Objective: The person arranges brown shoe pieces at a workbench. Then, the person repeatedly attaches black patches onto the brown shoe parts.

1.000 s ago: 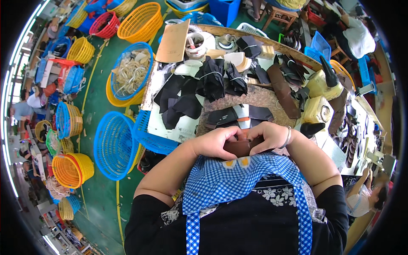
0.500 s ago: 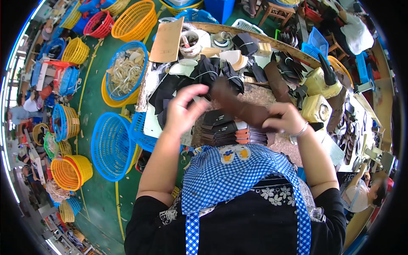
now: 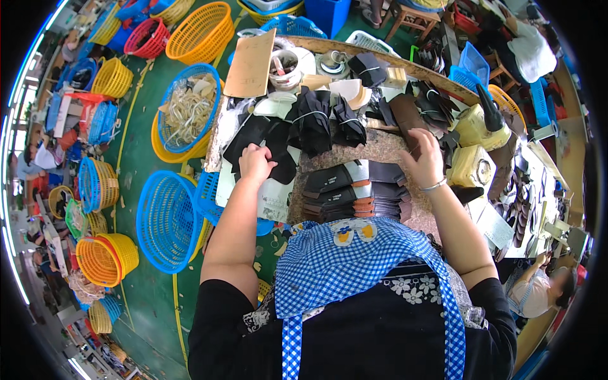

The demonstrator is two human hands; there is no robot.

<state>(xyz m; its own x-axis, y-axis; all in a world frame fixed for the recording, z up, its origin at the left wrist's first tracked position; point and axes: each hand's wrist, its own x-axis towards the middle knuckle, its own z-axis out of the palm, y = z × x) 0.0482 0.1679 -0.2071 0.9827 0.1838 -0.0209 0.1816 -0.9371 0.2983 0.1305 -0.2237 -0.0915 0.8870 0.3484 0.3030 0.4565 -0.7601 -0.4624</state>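
While the left hand (image 3: 255, 163) bends onto loose black cut pieces (image 3: 284, 159), its grip narrow, though whether it pinches one I cannot tell, the right hand (image 3: 425, 159) stays out of contact's certainty, its grip loosely wide beside a brown strip (image 3: 406, 113). The layered stack (image 3: 354, 190) lies close to the body, presumably for reach; ties apparently keep black bundles (image 3: 313, 117) together. Bare surface (image 3: 386, 147) separates them, and a blue basket (image 3: 206, 190) crowds the left edge.

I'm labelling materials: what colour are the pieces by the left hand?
The pieces are black, shown in the head view.
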